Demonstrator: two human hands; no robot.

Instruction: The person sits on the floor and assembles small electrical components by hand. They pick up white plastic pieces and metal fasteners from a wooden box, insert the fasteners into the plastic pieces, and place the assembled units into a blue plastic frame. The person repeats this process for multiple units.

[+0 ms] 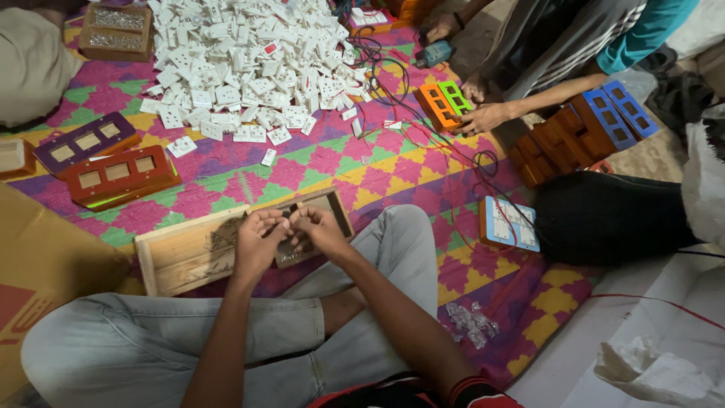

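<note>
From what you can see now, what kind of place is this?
Probably an informal floor workshop for assembling electrical switchboards. A big pile of white switches lies on a patterned mat, coloured wooden boxes with cut-out openings sit around, and another person works on similar boxes nearby.

- Two bare forearms reach forward, uncovered from elbow to wrist; no watch, ring or bracelet shows on the left hand (255,243) or the right hand (319,230).
- Light blue-grey denim jeans (136,344), creased at the knees.
- A dark top with red stripes (423,393), seen at the bottom edge.
</note>
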